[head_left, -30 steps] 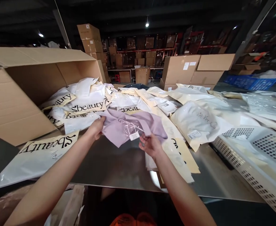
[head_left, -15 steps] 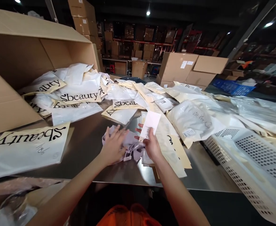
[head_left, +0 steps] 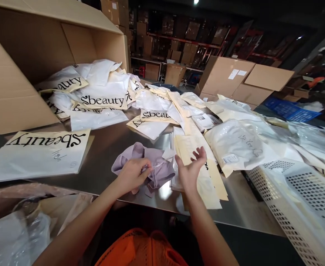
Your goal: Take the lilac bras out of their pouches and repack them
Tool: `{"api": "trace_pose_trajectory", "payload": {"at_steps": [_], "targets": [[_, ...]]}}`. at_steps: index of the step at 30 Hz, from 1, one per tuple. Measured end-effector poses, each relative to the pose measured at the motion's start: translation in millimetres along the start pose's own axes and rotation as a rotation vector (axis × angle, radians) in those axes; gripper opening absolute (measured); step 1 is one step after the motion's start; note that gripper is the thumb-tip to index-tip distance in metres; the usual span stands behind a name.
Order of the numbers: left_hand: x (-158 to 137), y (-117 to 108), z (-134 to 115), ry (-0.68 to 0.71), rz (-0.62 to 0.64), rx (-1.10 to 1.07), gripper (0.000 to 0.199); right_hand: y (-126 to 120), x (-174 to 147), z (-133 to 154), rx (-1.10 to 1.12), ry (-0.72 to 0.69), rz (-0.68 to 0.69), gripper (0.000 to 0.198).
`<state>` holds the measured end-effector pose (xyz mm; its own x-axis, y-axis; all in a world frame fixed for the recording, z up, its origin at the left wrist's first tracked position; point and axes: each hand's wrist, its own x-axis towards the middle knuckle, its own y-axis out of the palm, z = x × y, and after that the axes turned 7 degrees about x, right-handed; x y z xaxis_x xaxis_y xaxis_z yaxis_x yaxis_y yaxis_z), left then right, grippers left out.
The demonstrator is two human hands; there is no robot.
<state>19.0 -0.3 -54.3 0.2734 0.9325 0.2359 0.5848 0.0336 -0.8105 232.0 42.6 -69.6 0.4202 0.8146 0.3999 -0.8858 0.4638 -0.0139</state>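
Observation:
A crumpled lilac garment (head_left: pixel 161 170) lies on the metal table in front of me. My left hand (head_left: pixel 134 173) is closed on the near side of it, thumb and fingers pinching the cloth. A small white card (head_left: pixel 169 154) sits at the garment's upper right edge. To the right, my right hand (head_left: pixel 191 166) is open with fingers spread, holding nothing. It hovers over flat cream and white packing bags (head_left: pixel 202 184) stacked beside the garment.
A big cardboard box (head_left: pixel 9 81) on its side spills printed bags (head_left: pixel 102 98) at left. One flat printed bag (head_left: pixel 40 157) lies near the front left edge. At right stand a stuffed clear bag (head_left: pixel 234 144) and a white perforated basket (head_left: pixel 278 207).
My right hand has let go of the white card and opened. My left hand has gone from lying spread on the garment to pinching it. The view has shifted slightly.

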Motion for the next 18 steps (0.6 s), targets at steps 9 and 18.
{"api": "trace_pose_trajectory", "payload": {"at_steps": [9,18], "targets": [[-44.7,-26.1,-15.3,0.283,0.487,0.03,0.013,23.7,-19.5,-1.0,-0.215,-0.586,1.038,0.033],[-36.9,1.9,11.0,-0.424,0.267,0.573,0.043,36.7,-6.2,5.5,-0.78,-0.753,1.138,0.053]]}}
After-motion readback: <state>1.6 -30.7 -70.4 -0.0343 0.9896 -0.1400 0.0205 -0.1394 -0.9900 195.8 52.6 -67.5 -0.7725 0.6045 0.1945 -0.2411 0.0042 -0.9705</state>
